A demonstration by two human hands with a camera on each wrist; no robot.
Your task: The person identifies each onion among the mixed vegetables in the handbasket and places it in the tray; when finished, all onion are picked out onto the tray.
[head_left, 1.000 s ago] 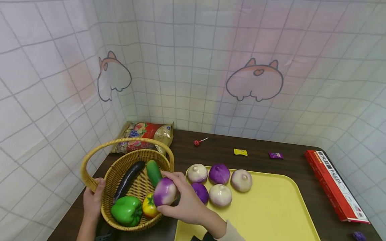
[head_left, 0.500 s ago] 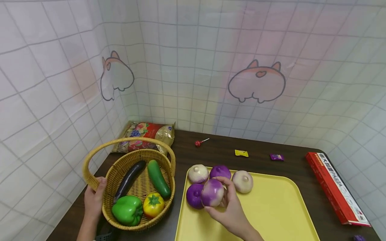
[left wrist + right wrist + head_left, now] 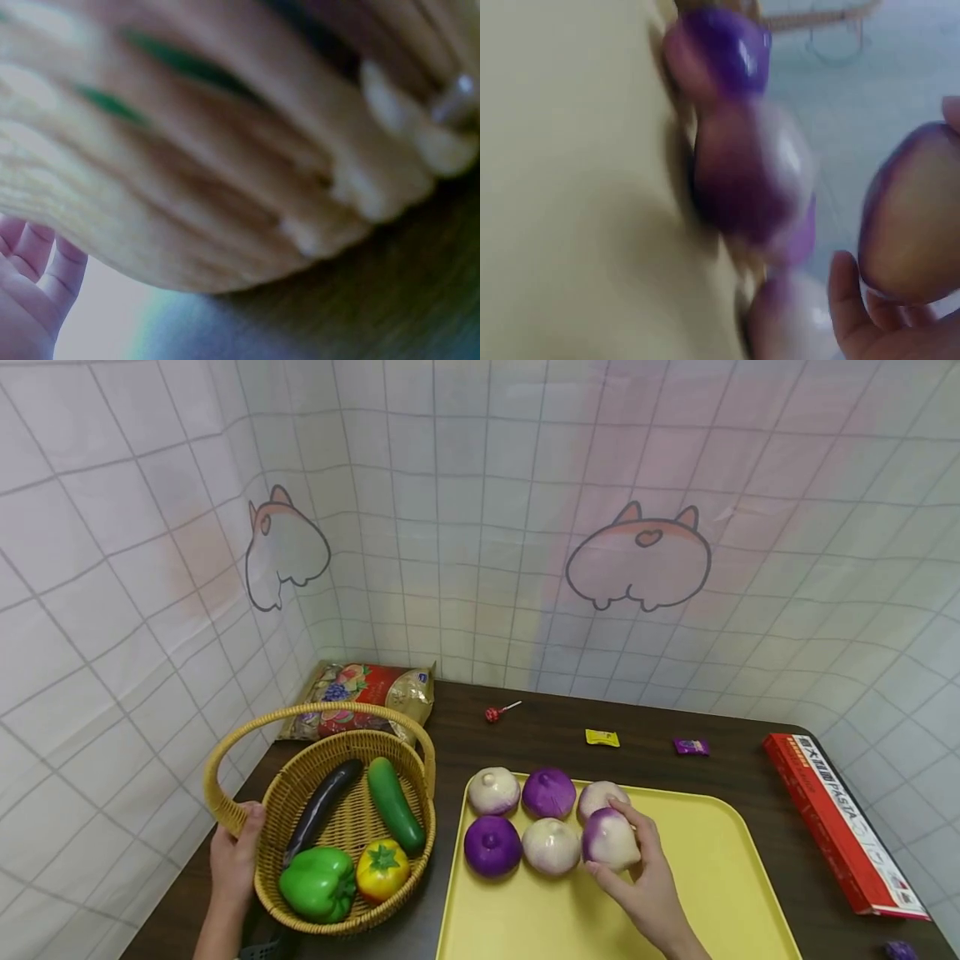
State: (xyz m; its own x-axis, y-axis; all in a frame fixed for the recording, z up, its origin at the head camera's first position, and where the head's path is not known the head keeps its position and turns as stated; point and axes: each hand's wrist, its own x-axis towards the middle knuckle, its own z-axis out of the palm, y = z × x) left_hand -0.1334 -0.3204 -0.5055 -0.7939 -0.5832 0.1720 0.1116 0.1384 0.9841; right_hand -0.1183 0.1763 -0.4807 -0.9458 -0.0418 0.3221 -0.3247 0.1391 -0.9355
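My right hand (image 3: 643, 881) holds a white-and-purple onion (image 3: 611, 841) between thumb and fingers, over the yellow tray (image 3: 525, 918). In the right wrist view this onion (image 3: 915, 217) is apart from the others. On the tray sit two purple onions (image 3: 492, 846) and several whitish ones (image 3: 551, 846); the held one partly covers the back right one. My left hand (image 3: 234, 856) grips the wicker basket (image 3: 347, 735) at the foot of its handle. Inside the basket lie an eggplant (image 3: 322, 810), a cucumber (image 3: 395, 806), a green bell pepper (image 3: 318, 883) and a yellow fruit with a green calyx (image 3: 382, 869).
Behind the basket lies a red and gold packet (image 3: 360, 693). A lollipop (image 3: 492, 714), a yellow wrapped sweet (image 3: 602, 738) and a purple one (image 3: 692, 747) lie along the back of the dark table (image 3: 540, 702). A red pasta box (image 3: 843, 827) lies at the right edge.
My right hand has carried the onion from over the basket rightward across the tray, to the right of the front onions. The left hand stays at the basket.
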